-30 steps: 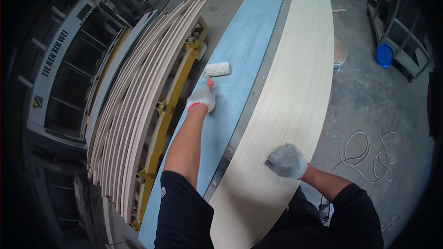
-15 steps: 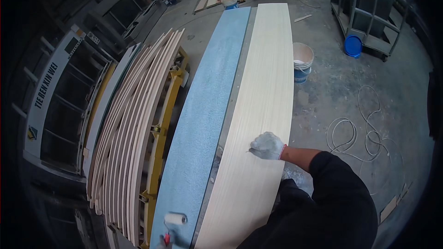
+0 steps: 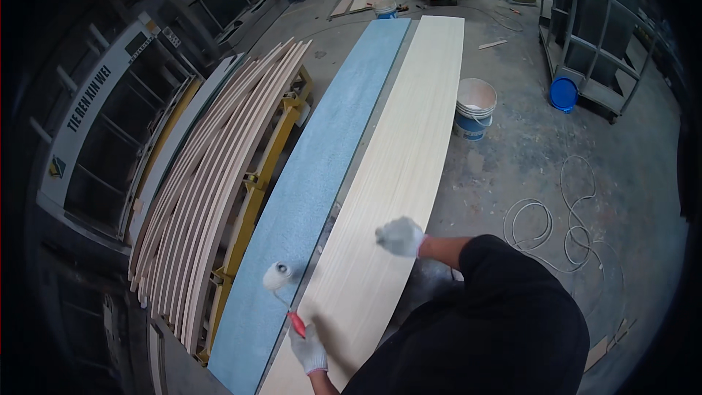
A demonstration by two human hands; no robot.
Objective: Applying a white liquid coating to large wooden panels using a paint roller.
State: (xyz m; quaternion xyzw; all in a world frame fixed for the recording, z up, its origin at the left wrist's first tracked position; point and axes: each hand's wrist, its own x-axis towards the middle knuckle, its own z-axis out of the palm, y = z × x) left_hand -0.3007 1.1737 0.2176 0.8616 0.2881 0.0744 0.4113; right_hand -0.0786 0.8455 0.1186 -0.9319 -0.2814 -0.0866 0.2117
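In my gloved left hand [image 3: 309, 350], at the lower middle, is a paint roller [image 3: 278, 276] held by its red handle. Its white sleeve is over the right side of a long light-blue board [image 3: 322, 168]; whether it touches cannot be told. Beside that board, on its right, lies a long pale wood-grain sheet [image 3: 398, 146]. My gloved right hand [image 3: 400, 237] hovers over or rests on this sheet with its fingers curled together. What they hold, if anything, I cannot make out.
A stack of long boards [image 3: 227, 175] leans on a yellow frame [image 3: 252, 208] at the left. To the right stand a white-and-blue bucket [image 3: 475, 110] and a wheeled metal rack [image 3: 596, 51] with a blue lid [image 3: 564, 94] against it. A pale hose [image 3: 578, 238] lies coiled on the floor.
My left hand has risen into view with the paint roller, moving up and right. My right hand has shifted slightly left over the pale sheet. The whole view has also shifted a little.
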